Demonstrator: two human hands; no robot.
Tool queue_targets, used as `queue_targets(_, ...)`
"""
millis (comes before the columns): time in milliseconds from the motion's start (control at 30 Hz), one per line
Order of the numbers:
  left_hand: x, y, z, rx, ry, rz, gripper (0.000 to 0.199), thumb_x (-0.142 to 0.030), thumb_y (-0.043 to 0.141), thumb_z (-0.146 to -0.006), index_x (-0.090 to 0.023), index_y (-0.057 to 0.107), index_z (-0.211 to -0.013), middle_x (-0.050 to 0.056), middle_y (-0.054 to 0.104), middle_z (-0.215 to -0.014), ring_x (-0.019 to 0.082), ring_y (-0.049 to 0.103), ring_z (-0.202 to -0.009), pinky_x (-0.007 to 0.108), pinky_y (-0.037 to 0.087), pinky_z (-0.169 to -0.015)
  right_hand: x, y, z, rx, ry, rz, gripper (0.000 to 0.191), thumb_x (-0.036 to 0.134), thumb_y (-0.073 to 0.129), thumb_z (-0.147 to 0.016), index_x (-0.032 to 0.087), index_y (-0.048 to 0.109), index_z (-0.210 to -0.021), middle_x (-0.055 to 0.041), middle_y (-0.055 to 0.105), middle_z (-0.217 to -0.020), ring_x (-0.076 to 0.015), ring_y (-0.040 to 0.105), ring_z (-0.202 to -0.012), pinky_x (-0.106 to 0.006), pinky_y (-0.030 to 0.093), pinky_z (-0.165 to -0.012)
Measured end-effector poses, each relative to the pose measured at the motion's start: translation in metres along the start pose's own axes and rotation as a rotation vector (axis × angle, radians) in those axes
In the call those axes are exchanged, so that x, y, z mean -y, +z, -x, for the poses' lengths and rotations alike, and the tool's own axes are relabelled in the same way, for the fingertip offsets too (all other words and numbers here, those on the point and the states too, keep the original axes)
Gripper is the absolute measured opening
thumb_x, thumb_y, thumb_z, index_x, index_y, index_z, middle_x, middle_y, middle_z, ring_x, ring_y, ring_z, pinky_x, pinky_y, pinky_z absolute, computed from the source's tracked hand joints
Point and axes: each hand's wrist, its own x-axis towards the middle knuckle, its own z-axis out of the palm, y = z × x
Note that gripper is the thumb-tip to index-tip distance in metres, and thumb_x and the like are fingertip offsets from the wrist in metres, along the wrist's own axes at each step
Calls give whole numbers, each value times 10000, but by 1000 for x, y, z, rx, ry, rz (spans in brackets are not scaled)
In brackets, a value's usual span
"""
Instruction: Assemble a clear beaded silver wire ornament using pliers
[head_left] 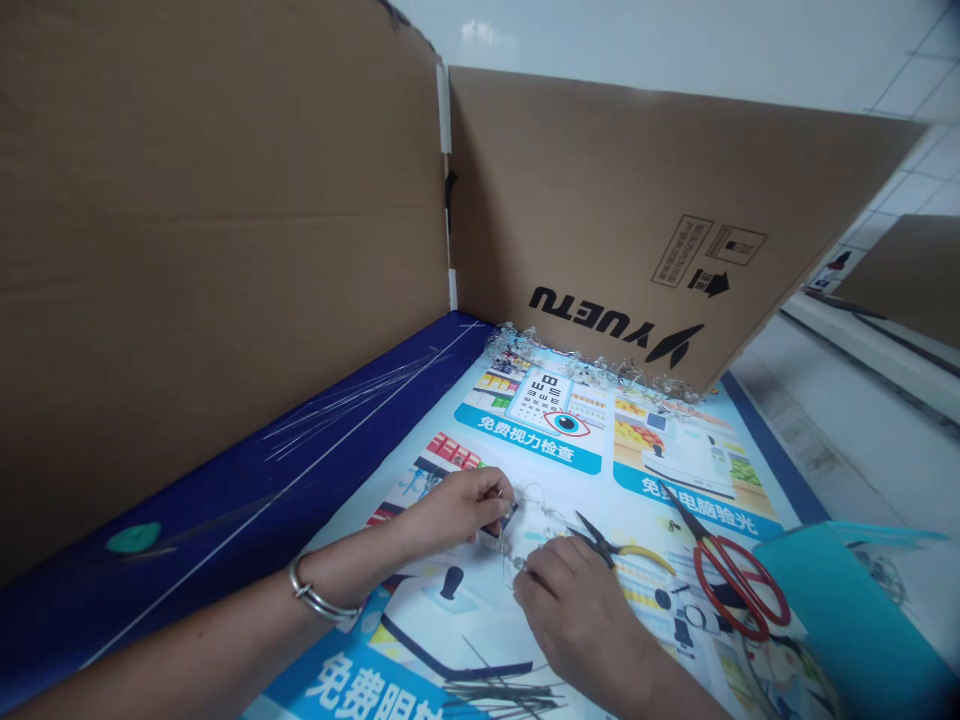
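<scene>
My left hand is closed in a pinch on a thin, looped wire. To its right, my right hand has its fingers curled together at the lower part of the same wire, beside a small clear piece; the fingertips are partly hidden. The wire loops between both hands just above the printed sheet. Pliers with dark jaws and a yellow handle lie just behind my right hand. Farther right rest red-handled scissors, blades pointing away from me.
Cardboard panels stand at the left and back. Tangled clear wire pieces line the back panel's foot. Dark thin rods lie near the front, pale strands on the blue surface, a green lump at left. A teal box is right.
</scene>
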Motion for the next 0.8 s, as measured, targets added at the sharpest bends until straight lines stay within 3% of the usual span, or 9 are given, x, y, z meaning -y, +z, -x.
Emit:
queue_targets(167, 4, 0, -1, -68, 75, -64, 131, -251, 486, -772, -161, 577, -799, -18, 566, -610, 113, 534, -548, 186, 379, -503, 3, -2, -1, 31, -21, 14, 117, 93, 487, -800, 173, 544, -863, -46, 546, -811, -177, 453, -758, -337, 345, -698)
queue_targets(367, 9, 1, 0, -51, 47, -90, 178, -278, 461, -796, -171, 554, -904, -26, 532, -617, 125, 548, -511, 196, 384, -487, 6, 1, 0, 4, -30, 21, 138, 97, 471, -814, 166, 548, -903, -54, 546, -800, -177, 453, -737, -329, 341, -671)
queue_targets(567, 7, -2, 6, -207, 162, -660, 269, -243, 478, -786, -215, 545, -1045, 37, 616, -660, 210, 575, -616, 235, 327, -541, 10, 5, 2, 22, -3, 27, 214, 70, 478, -791, 145, 550, -977, -67, 552, -833, -201, 449, -771, -358, 346, -700)
queue_targets(667, 3, -3, 9, -181, 154, -840, 236, -298, 463, -806, -209, 550, -1006, 66, 630, -676, 255, 587, -623, 258, 310, -533, 11, 6, 3, 19, -13, 7, 266, 64, 474, -789, 140, 539, -1035, -75, 557, -849, -204, 450, -785, -368, 352, -723)
queue_targets(800, -7, -7, 13, -133, 114, -912, 226, -329, 458, -817, -212, 533, -995, 77, 637, -735, 267, 596, -656, 279, 332, -564, 11, 3, 2, -29, -37, -40, 289, 78, 449, -811, 144, 526, -1082, -84, 566, -882, -200, 456, -798, -373, 358, -740)
